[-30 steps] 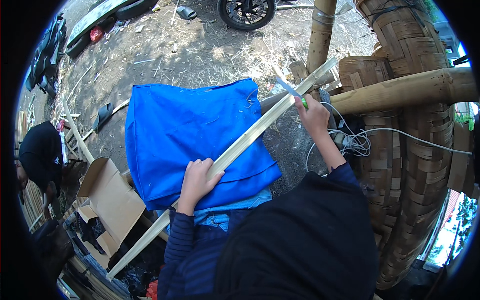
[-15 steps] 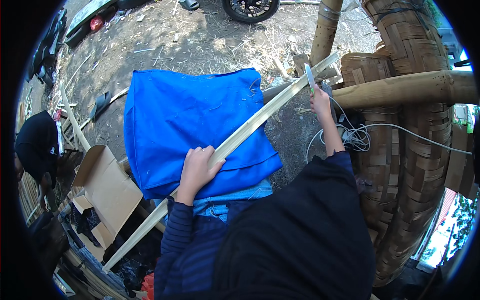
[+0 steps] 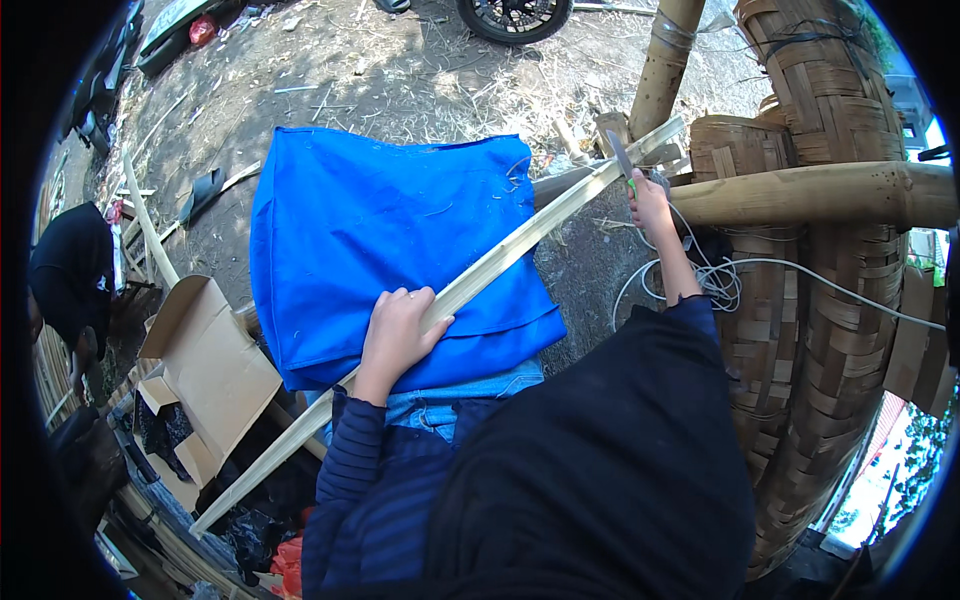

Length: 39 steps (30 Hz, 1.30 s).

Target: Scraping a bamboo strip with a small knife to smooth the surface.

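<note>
Cardboard box (image 3: 218, 372), black wheel (image 3: 514, 20), white cable (image 3: 722, 284)

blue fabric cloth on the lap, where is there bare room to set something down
Mostly bare: the far-left part of the blue fabric cloth, between its far edge and the long pale wooden strip. Crowded: nearer, where the left hand grips the strip.

Left hand (image 3: 398, 335) curled; right hand (image 3: 651, 204) likewise (arm (image 3: 677, 266) outstretched).
</note>
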Tool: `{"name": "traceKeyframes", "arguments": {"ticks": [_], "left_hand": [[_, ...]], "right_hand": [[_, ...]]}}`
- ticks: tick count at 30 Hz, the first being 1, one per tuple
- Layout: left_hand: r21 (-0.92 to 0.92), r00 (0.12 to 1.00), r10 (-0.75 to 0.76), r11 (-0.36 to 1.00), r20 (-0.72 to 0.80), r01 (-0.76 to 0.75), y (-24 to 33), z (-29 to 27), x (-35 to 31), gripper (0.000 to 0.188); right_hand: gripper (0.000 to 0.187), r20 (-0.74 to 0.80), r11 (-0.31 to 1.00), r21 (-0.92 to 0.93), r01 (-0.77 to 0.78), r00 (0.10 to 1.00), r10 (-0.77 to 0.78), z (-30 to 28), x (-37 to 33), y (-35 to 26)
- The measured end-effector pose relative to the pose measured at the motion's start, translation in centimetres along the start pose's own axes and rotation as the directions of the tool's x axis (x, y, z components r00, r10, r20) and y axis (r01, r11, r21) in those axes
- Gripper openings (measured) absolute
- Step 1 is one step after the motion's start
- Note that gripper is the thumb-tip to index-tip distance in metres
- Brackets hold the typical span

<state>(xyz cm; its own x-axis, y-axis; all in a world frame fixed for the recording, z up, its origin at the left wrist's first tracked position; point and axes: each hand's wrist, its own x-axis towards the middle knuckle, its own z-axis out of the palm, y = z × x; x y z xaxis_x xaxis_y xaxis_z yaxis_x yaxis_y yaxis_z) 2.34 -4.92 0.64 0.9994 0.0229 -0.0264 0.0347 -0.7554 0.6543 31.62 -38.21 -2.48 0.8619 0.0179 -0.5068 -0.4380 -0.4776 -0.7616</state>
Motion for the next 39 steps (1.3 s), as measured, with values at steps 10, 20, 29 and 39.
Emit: {"name": "traceKeyframes", "arguments": {"ticks": [10,20,29,39], "left_hand": [[0.014,0.999,-0.023,1.000,0.029,0.022,0.3,-0.2,0.1,0.031],[0.032,1.000,-0.008,0.999,0.025,0.007,0.4,-0.3,0.1,0.029],[0.050,1.000,-0.003,0.999,0.025,0.002,0.3,-0.2,0.1,0.029],[0.045,1.000,-0.003,0.999,0.026,0.002,0.4,-0.3,0.0,0.029]], "right_hand": [[0.052,0.016,0.966,-0.229,0.122,0.992,-0.121,0.7,0.0,0.9],[0.050,-0.027,0.990,-0.139,-0.024,0.999,0.020,0.0,-0.4,1.2],[0.044,0.019,0.989,0.111,-0.098,0.995,0.096,1.6,-1.6,1.3],[0.047,0.082,0.986,0.057,-0.156,0.985,0.151,2.4,-3.9,0.7]]}}
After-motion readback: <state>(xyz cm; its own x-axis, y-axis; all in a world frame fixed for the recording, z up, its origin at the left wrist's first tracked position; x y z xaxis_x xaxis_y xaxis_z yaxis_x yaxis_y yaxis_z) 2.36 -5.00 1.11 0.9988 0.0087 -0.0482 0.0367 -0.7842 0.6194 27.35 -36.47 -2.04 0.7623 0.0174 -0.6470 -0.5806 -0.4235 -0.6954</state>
